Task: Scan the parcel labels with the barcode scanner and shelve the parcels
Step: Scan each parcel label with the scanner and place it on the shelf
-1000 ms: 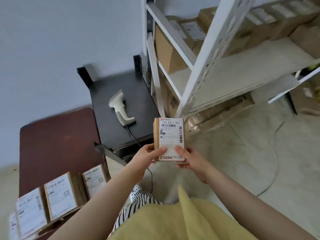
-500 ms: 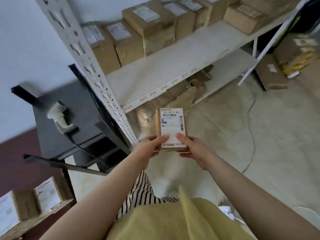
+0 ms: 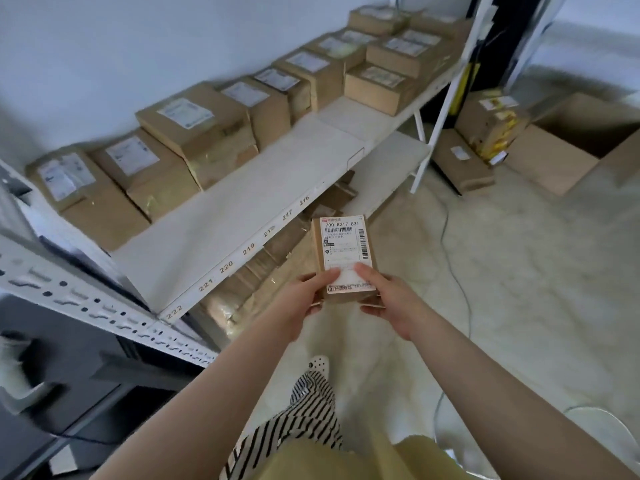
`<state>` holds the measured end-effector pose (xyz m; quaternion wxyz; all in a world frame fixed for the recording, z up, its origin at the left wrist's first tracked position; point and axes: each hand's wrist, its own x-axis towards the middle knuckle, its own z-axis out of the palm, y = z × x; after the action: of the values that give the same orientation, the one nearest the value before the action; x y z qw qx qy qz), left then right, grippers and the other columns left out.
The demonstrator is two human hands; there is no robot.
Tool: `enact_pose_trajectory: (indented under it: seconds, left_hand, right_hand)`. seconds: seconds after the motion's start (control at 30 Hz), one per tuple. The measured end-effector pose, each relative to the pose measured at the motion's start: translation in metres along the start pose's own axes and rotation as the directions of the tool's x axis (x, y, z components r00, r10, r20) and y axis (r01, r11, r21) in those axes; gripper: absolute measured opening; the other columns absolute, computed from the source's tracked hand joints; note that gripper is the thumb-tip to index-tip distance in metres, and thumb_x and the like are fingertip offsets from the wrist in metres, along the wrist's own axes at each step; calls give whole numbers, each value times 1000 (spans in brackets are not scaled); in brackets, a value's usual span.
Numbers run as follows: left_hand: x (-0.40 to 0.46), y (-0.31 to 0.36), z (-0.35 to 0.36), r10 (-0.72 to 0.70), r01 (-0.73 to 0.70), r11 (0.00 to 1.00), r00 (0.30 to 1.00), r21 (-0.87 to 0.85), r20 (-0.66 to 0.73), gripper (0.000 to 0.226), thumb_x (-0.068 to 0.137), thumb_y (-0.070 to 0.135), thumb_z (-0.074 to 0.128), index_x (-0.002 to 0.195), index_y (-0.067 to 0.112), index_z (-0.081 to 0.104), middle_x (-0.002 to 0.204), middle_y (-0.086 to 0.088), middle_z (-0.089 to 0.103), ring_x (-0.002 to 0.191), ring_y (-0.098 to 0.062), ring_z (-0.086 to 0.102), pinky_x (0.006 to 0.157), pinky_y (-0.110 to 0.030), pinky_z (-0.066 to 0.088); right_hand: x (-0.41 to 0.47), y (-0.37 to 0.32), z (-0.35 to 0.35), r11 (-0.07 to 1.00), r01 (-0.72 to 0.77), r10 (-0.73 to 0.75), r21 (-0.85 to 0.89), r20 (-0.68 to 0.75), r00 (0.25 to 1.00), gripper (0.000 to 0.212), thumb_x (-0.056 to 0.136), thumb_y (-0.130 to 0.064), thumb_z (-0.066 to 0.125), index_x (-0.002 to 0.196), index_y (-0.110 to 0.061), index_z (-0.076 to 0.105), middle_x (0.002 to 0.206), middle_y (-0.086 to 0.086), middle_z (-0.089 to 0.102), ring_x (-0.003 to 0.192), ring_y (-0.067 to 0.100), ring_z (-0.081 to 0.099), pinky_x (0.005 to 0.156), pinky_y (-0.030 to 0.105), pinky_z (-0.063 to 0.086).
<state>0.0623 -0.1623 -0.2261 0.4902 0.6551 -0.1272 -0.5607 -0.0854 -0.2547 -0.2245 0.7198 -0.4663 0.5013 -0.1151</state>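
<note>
Two hands hold one small parcel (image 3: 341,261) out in front of the body, above the floor and just off the shelf's front edge. Left hand (image 3: 301,303) grips the lower left corner, thumb on top of the label, fingers curled under. Right hand (image 3: 389,299) grips the lower right corner, thumb on the label, fingers wrapped beneath. Parcel is brown cardboard, label (image 3: 346,251) facing up, top line reads 700 R217 831, barcodes visible. Below: yellow garment, striped trousers, a white perforated shoe (image 3: 318,362). Left edge: blurred dark table (image 3: 69,355), too smeared to tell what's on it. White metal shelf (image 3: 263,188) runs away to the right, front strip numbered 222 down to 216. Row of labelled cardboard boxes (image 3: 194,129) sits along the back of the shelf against the wall, front half bare. Far right on the floor: an open carton (image 3: 568,147) and more boxes, a cable (image 3: 457,271) trailing across the floor.
</note>
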Motion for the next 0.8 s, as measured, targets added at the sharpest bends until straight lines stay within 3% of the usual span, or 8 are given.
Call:
enact_pose_trajectory:
  seconds: [0.07, 0.17, 0.3, 0.4, 0.5, 0.6, 0.67, 0.8]
  left_hand:
    - [27, 15, 8, -9, 9, 1000, 1000, -1, 13, 21, 88, 35, 75, 98, 16, 73, 82, 5, 73, 73, -12, 55, 66, -24, 40]
    - [65, 33, 11, -27, 27, 1000, 999, 2, 17, 36, 84, 38, 78, 109, 13, 74, 91, 3, 76, 79, -13, 60, 72, -25, 43]
    - [123, 74, 12, -25, 25, 1000, 1000, -7, 14, 36, 86, 34, 76, 114, 12, 70, 95, 1, 78, 83, -14, 65, 78, -27, 47]
    - [165, 111, 16, -13, 13, 1000, 999, -8, 29, 34, 88, 34, 74, 113, 11, 72, 94, 0, 78, 82, -16, 66, 75, -25, 47]
    - [204, 149, 28, 7, -7, 1000, 999, 2, 49, 27, 88, 34, 75, 101, 10, 75, 88, -7, 77, 80, -27, 57, 66, -30, 45]
    - [235, 178, 48, -20, 19, 1000, 998, 10, 53, 21, 91, 33, 72, 96, 13, 72, 77, 5, 78, 65, -9, 70, 59, -17, 54]
    - [257, 192, 64, -35, 34, 999, 998, 9, 43, 22, 91, 34, 72, 98, 14, 71, 80, 6, 78, 69, -5, 72, 63, -16, 54]
    - [305, 223, 96, -54, 53, 998, 998, -22, -29, 27, 91, 36, 71, 99, 10, 71, 90, -3, 75, 85, -19, 66, 84, -30, 53]
  right_hand:
    - [24, -15, -10, 1000, -9, 9, 20, -25, 1000, 40, 89, -45, 67, 114, -13, 67, 96, 2, 71, 89, 19, 62, 91, 37, 53]
    - [59, -37, -19, 1000, -24, 25, 19, -17, 1000, 33, 91, -43, 66, 108, -15, 68, 91, 0, 71, 85, 17, 61, 89, 35, 51]
    - [119, -82, -26, 1000, -22, 22, -13, -1, 1000, 32, 90, -44, 67, 105, -16, 69, 93, 1, 72, 92, 20, 61, 92, 36, 51]
    - [158, -123, -34, 999, -33, 32, -18, -16, 999, 44, 89, -45, 68, 118, -12, 65, 97, 2, 72, 95, 21, 62, 91, 35, 50]
    - [189, -162, -46, 999, -32, 33, 23, -43, 999, 43, 88, -43, 69, 116, -11, 65, 93, 0, 73, 91, 18, 62, 93, 35, 48]
    - [215, -194, -63, 997, -38, 42, 64, -63, 997, 33, 86, -42, 71, 103, -14, 66, 84, -2, 74, 89, 17, 63, 95, 37, 49]
    - [236, -212, -79, 997, -45, 50, 67, -61, 997, 32, 86, -42, 72, 102, -15, 65, 86, -1, 73, 88, 17, 62, 91, 35, 49]
    - [289, -248, -113, 997, -64, 66, 33, -42, 997, 36, 85, -43, 72, 104, -13, 67, 88, 1, 71, 86, 17, 62, 84, 33, 50]
